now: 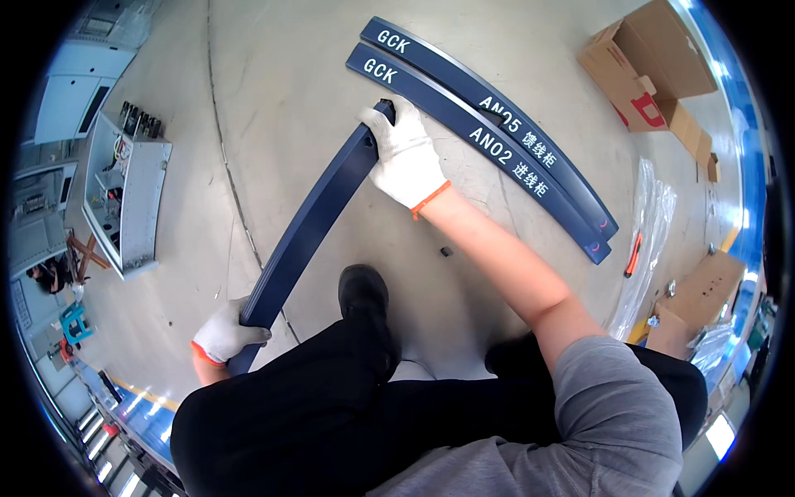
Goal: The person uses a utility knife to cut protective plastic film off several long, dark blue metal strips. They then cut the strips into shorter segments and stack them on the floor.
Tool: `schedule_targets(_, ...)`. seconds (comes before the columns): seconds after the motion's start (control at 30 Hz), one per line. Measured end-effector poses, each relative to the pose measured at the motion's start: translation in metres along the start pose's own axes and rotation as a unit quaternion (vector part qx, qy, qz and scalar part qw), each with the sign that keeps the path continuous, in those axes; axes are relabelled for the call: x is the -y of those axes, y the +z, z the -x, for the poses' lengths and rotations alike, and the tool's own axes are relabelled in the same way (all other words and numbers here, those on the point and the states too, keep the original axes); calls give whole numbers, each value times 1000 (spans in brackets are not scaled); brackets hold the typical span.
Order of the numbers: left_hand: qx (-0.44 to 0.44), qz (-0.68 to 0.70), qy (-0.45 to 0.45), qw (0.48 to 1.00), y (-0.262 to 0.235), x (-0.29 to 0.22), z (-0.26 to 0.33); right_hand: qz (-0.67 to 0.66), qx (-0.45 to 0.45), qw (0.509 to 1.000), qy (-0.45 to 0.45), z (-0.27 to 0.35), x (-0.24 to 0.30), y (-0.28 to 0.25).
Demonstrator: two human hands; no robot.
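Note:
Both my hands wear white work gloves with orange cuffs. A long dark blue panel strip slants across in front of me, its far end higher in the view. My right hand is wrapped round that far end, near a small dark hole. Toward the near end, my left hand grips the strip beside my leg. Two similar dark blue strips with white lettering lie side by side on the floor ahead: the outer strip and the inner strip.
At the far right stands an open cardboard box. Clear plastic wrap lies on the right with an orange-red cutter on it; flattened cardboard is nearby. An open grey electrical cabinet stands left, and a blue stool beyond.

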State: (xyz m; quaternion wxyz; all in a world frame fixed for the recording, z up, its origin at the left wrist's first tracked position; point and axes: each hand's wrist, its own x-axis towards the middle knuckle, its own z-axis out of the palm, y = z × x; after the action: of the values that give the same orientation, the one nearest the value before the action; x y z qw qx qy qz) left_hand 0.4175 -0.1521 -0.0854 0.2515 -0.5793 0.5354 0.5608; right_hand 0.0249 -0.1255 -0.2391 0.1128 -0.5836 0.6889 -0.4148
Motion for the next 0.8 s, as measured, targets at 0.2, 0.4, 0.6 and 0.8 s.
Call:
schedule_targets(0.2,-43,-158,12,986,-6,-32,-5,52,1,998,-37,21,-38,13)
schedule_targets(0.4,-177,-284,27,942,-11,-57,19,55,85,995,22,36,-41,30)
schedule_targets(0.6,-376,-286,124,873,-9,-95,56,3,37,997,60,43,-37,49)
schedule_targets(0.8,63,94,601,791,-39,-55,55,-82,19,987,134,34,-30,51)
